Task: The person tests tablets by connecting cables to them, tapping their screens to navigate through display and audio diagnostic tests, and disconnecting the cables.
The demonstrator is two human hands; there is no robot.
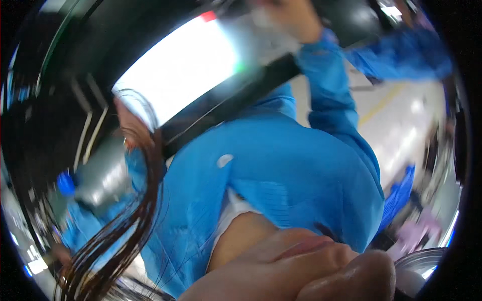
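In front of my blue jacket lies a bright white, overexposed panel (175,65), with a small red patch at its far edge and a green tint at its right corner. My left hand (133,125) is at the panel's near left end, partly covered by strands of hair. Its fingers are too unclear to read. My right hand (293,20) reaches out beyond the panel's right side at the top of the view. Motion smears it, and whatever it may touch cannot be made out.
A dark edge (231,98) runs between the panel and my body. At the far right another person's blue sleeve (406,55) reaches in. More people in blue (90,220) and pink clothing (419,231) are at the sides. A pale floor (386,113) shows a yellow line.
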